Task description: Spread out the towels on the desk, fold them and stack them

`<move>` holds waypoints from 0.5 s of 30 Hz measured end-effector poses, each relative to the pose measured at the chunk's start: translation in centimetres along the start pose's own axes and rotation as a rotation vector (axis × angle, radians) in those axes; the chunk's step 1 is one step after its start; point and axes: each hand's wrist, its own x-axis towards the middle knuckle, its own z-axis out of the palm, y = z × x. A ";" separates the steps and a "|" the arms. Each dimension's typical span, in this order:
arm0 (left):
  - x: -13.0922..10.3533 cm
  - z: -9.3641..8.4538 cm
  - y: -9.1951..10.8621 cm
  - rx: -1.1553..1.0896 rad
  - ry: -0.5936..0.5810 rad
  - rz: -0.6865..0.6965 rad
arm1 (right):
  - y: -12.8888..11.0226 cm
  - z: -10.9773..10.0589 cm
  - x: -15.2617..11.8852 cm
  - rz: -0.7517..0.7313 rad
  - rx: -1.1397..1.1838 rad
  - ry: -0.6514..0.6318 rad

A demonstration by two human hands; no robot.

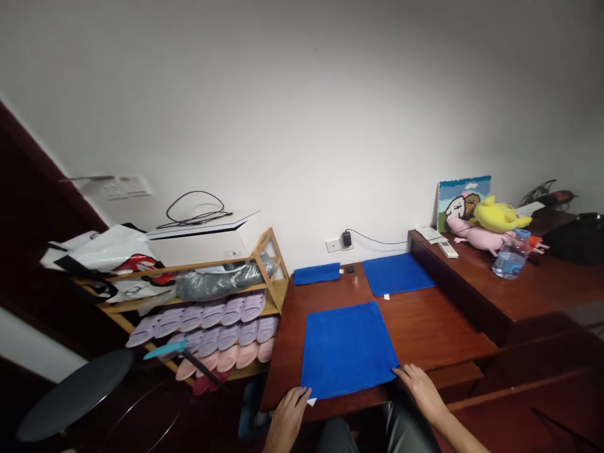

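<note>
At 11 o'clock a blue towel lies folded; the far towel at 1 and near towel lie unfolded, left hand and right hand pinching the latter's corners.

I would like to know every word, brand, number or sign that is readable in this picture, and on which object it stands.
No text is clearly readable.
Water bottle: label lettering, too small and blurred.
White box: tiny print near a lower corner, too small.
White bag: red and black print, no legible word.
Remote control: any markings too small.
Nearest blue cloth: white tag, nothing legible.
</note>
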 end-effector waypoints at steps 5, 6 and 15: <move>1.8 -3.1 0.5 -0.071 0.102 0.005 | -1.7 -4.4 0.5 -0.047 0.184 0.102; 2.5 -4.2 0.7 -0.090 0.139 -0.005 | -2.1 -5.8 0.6 -0.054 0.221 0.127; 11.4 -19.1 6.3 -0.353 0.381 0.052 | -3.9 -23.1 1.9 -0.141 0.249 0.410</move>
